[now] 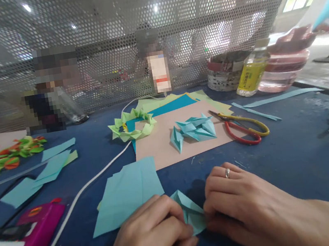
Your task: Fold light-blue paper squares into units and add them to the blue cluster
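The fingertips of the left hand (151, 237) and the right hand (243, 206) are pinched narrow on a small teal paper piece (191, 214). It sits between the two hands on the blue table (298, 160), partly folded, with a pointed flap rising at its top. The step in hand looks like creasing one fold of this piece. A clean crease would call for holding the edges matched while the fingertips press along the line. At 11 o'clock from the hands, just beside the left knuckles, lies a stack of teal sheets (128, 191). At 12 o'clock a heap of folded teal units (195, 129) rests on a tan sheet (162, 148). Scissors (243, 129) lie at 1 o'clock, and a green paper ring (132, 126) lies farther off at 11. A pink glue gun (32, 235) lies at 9 o'clock, with a white cord (79, 194) running past the stack. Nothing crowds the fold itself.
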`<state>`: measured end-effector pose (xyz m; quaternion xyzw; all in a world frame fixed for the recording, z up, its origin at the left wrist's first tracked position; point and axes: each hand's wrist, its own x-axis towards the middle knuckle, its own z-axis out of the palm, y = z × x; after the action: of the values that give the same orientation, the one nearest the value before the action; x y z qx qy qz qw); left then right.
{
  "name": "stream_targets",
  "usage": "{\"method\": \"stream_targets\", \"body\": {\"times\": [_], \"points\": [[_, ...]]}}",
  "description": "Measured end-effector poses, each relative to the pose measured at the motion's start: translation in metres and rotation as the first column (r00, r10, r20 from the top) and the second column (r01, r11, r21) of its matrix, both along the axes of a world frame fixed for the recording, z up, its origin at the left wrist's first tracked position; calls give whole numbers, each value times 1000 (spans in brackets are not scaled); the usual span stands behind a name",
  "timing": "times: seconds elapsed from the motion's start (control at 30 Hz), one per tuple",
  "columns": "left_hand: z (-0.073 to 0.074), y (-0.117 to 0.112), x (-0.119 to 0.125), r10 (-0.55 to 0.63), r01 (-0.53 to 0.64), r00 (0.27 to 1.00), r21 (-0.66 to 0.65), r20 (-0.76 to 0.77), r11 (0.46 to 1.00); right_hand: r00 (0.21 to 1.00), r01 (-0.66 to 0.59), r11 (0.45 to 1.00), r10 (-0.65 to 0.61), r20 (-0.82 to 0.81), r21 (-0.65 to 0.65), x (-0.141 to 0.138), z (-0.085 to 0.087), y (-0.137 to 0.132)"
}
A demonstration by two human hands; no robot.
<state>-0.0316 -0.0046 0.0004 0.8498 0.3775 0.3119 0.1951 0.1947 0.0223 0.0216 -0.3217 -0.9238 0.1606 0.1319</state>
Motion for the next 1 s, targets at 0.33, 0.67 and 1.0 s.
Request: {"method": "stream_targets", "body": {"times": [0.33, 0.67, 1.0], "points": [[7, 4, 1, 32, -37, 997, -77, -64, 996, 988, 152, 983, -155, -19, -107, -6, 0, -3], [-1, 3, 2, 139, -154, 974, -72, -177, 985, 970, 233, 960, -240, -30, -153, -8, 0, -7], [-1, 6, 6, 152, -158, 969, -17, -195, 987, 970, 235, 963, -241, -32, -133, -9, 0, -3]]}}
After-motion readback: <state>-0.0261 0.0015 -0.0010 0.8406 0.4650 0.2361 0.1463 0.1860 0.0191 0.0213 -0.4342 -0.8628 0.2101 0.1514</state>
